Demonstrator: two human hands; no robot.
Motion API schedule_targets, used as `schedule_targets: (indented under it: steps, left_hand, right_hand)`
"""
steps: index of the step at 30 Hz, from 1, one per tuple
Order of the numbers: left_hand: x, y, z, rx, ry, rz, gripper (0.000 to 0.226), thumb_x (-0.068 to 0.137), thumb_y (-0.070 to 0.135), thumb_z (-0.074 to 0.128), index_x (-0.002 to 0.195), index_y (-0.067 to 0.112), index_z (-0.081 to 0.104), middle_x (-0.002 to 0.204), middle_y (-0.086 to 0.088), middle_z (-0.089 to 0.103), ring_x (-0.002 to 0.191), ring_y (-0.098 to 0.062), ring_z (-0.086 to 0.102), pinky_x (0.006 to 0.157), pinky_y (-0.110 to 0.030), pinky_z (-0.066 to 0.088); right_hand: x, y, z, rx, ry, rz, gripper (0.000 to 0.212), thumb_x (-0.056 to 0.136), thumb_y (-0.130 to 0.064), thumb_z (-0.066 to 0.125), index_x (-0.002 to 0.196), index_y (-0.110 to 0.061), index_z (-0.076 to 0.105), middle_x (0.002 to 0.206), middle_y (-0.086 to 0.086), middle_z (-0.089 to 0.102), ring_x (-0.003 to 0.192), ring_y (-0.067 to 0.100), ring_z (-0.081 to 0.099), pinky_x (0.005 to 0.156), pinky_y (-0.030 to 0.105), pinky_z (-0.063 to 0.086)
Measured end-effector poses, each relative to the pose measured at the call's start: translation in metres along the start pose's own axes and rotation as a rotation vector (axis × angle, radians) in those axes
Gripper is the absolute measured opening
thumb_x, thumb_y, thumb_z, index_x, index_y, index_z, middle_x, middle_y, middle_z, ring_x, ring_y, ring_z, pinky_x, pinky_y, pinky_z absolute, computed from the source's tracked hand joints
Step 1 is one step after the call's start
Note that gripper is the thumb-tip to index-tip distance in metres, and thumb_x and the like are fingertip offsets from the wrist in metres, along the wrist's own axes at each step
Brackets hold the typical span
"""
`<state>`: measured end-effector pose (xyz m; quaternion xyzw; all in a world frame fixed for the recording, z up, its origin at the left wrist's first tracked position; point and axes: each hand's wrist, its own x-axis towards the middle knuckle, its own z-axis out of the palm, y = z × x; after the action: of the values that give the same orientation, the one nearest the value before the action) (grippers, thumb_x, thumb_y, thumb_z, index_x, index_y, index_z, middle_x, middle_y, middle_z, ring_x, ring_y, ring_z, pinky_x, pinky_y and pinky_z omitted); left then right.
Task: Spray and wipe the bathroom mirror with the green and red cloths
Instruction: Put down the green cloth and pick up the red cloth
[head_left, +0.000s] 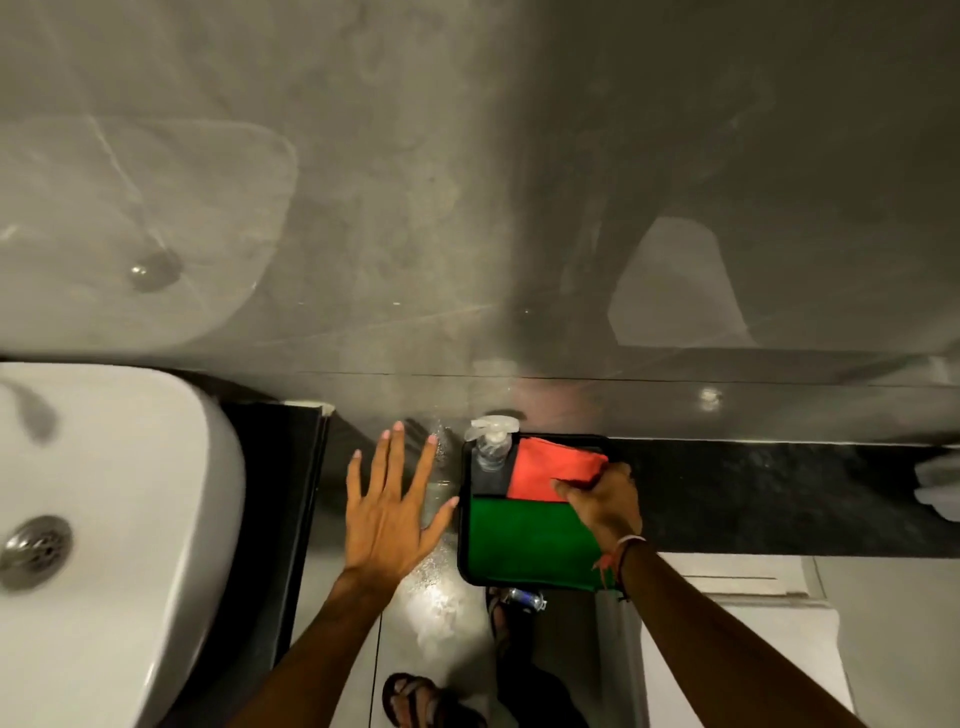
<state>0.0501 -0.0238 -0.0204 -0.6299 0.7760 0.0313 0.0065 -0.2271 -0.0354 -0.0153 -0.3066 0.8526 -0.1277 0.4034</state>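
Observation:
A black tray (464, 540) sits on the dark counter below the mirror (415, 182). In it lie a folded green cloth (524, 540) at the near side and a folded red cloth (545, 465) at the far right, with a clear spray bottle (491, 441) in the far left corner. My right hand (602, 501) rests over the tray with fingers pinching the red cloth's near edge. My left hand (392, 501) hovers to the left of the tray, flat, fingers spread, holding nothing. The mirror is hazy and smeared.
A white basin (119, 519) with a metal drain (36, 545) fills the left. Its black counter edge (306, 493) runs beside my left hand. A dark ledge (779, 493) stretches right with a white crumpled object (940, 483). The wet floor and my sandalled feet (426, 701) lie below.

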Motion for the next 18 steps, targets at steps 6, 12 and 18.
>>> schedule_targets:
  steps: [6, 12, 18]
  left_hand:
    - [-0.004, -0.01, -0.001, 0.048, 0.051, 0.013, 0.085, 0.091, 0.076, 0.028, 0.161, 0.029, 0.013, 0.169, -0.021, 0.01, 0.157, -0.035, 0.016, 0.121, -0.068, 0.015]
    - [-0.003, -0.014, -0.043, -0.069, 0.187, -0.056, 0.08, 0.091, 0.074, 0.032, 0.157, 0.029, 0.028, 0.161, -0.021, 0.037, 0.145, -0.037, 0.044, 0.118, -0.061, 0.033]
    - [0.016, -0.001, -0.149, -0.672, 0.356, -0.063, 0.071, 0.093, 0.067, 0.044, 0.152, 0.028, 0.034, 0.137, -0.003, 0.054, 0.117, -0.017, 0.061, 0.096, -0.035, 0.054]
  right_hand:
    - [0.002, -0.011, 0.009, 0.015, 0.027, -0.045, 0.062, 0.073, -0.021, 0.091, 0.124, 0.004, 0.066, 0.128, 0.03, 0.068, 0.119, 0.045, 0.066, 0.101, 0.049, 0.056]
    - [-0.033, -0.041, -0.034, -0.193, 0.094, -0.39, 0.046, 0.086, -0.028, 0.078, 0.126, -0.009, 0.065, 0.129, 0.022, 0.064, 0.113, 0.047, 0.065, 0.092, 0.053, 0.055]
    - [-0.102, -0.123, -0.142, -0.403, -0.138, -0.772, 0.048, 0.067, -0.014, 0.094, 0.112, -0.012, 0.077, 0.103, 0.001, 0.077, 0.092, 0.016, 0.068, 0.076, 0.027, 0.047]
